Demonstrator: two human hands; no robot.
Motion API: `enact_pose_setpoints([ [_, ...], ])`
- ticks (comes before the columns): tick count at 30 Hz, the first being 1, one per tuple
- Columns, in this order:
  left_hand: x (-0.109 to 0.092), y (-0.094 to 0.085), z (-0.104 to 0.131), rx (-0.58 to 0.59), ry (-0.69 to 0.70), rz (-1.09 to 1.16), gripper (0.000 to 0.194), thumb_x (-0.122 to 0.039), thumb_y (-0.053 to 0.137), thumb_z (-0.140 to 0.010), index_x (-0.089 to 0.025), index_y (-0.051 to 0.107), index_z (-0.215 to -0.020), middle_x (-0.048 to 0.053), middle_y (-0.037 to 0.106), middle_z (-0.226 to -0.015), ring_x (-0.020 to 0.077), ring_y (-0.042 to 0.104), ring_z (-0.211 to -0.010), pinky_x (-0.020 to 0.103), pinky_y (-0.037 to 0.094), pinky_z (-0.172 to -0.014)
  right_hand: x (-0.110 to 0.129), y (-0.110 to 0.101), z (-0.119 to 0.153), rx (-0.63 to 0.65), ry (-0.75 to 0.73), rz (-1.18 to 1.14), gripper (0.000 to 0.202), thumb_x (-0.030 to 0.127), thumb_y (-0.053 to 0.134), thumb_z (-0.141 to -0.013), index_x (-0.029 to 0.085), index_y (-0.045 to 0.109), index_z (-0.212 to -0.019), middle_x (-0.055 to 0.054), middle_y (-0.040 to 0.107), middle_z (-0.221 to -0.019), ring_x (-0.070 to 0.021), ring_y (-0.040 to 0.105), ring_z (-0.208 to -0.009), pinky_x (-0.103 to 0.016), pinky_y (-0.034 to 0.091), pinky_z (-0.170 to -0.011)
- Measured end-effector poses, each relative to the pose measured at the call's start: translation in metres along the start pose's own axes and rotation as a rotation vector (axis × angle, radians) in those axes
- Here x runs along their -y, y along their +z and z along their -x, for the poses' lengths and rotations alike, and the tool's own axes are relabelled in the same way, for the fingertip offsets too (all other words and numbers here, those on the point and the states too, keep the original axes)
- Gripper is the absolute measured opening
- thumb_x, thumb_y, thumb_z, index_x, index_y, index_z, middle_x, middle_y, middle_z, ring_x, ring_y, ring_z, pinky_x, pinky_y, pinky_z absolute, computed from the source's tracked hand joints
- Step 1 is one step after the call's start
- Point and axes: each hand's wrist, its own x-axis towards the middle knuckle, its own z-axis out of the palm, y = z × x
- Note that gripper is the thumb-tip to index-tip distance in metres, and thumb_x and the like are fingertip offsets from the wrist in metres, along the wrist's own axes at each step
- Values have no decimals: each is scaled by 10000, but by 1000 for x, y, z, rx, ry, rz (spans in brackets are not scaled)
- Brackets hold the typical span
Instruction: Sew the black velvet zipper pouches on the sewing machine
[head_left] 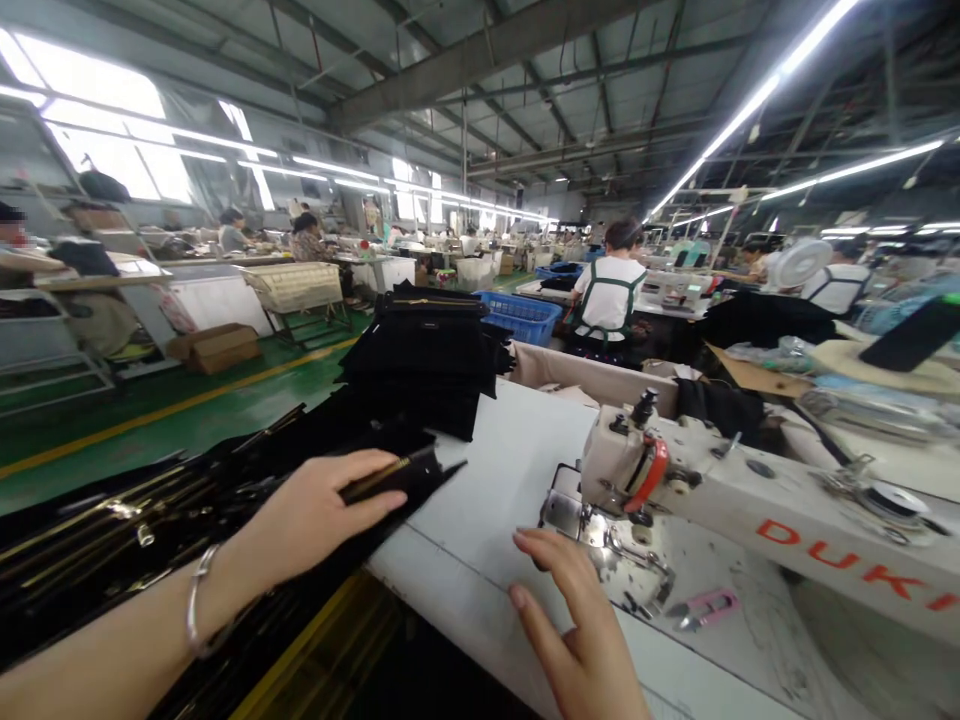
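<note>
The left hand (334, 505) held a black piece (416, 468) in its grip by the bench (517, 430) edge, apart from the sewing machine (712, 490); the right hand (574, 620) grip was spread, bare; zippered strips (82, 560) apparently remained; whether the stack (427, 345) was finished was unclear.

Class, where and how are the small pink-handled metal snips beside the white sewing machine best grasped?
Probably by the pink handle, from above and the right: they lie flat, with the silvery metal blades pointing left, towards the person's bare right hand.
</note>
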Motion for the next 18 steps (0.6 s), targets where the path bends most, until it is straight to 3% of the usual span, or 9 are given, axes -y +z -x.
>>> enact_pose_setpoints([
  [2, -26, 26, 11, 175, 15, 134, 190, -394, 627, -849, -243, 731, -897, -3, 704, -871, 189, 631, -776, 228, 482, -670, 22, -8, -5, 6, 9, 17, 349, 302, 630, -905, 282, 575, -1249, -83, 526, -1391, -289, 470, -1305, -475, 416, -1077],
  [4, -44, 54, 18, 261, 18, 252, 136, -317, 619, -835, -219, 709, -811, -9, 668, -788, 165, 604, -713, 221, 459, -634, 37, -15, -7, 58, 45, 0, 123, 264, 610, -918, 263, 621, -1040, -67, 577, -1305, -268, 517, -1235, -449, 449, -1030],
  [5, -50, 67, 21, 274, 0, 322, 112, -297, 628, -824, -217, 705, -838, -8, 670, -807, 166, 607, -728, 224, 465, -650, 41, -18, -5, 83, 70, -15, 23, 242, 598, -923, 250, 611, -941, -61, 603, -1244, -252, 547, -1184, -423, 470, -994],
  [8, -62, 97, 26, 265, -97, 529, 235, -315, 677, -816, -242, 692, -1039, 9, 699, -954, 194, 641, -850, 252, 500, -751, 46, -24, 4, 115, 137, -28, 78, 210, 627, -894, 230, 575, -839, -63, 606, -1202, -238, 567, -1128, -386, 482, -950],
  [10, -65, 108, 27, 269, -114, 623, 243, -355, 693, -824, -248, 701, -1042, 19, 700, -963, 206, 647, -889, 271, 505, -799, 45, -29, 11, 120, 157, -7, 88, 199, 645, -876, 228, 573, -834, -60, 612, -1180, -236, 577, -1094, -382, 477, -937],
  [14, -70, 117, 26, 340, -143, 845, 268, -353, 727, -811, -226, 708, -1046, 43, 699, -1023, 232, 644, -986, 311, 509, -885, 43, -38, 20, 122, 185, 36, 88, 204, 612, -914, 228, 567, -842, -20, 653, -928, -196, 607, -871, -331, 485, -785],
  [18, -73, 121, 29, 401, -243, 961, 270, -306, 754, -806, -201, 695, -1048, 44, 717, -1023, 227, 654, -974, 315, 522, -873, 44, -44, 24, 83, 148, 57, 88, 228, 604, -934, 229, 581, -848, -10, 659, -907, -185, 611, -856, -309, 473, -759],
])
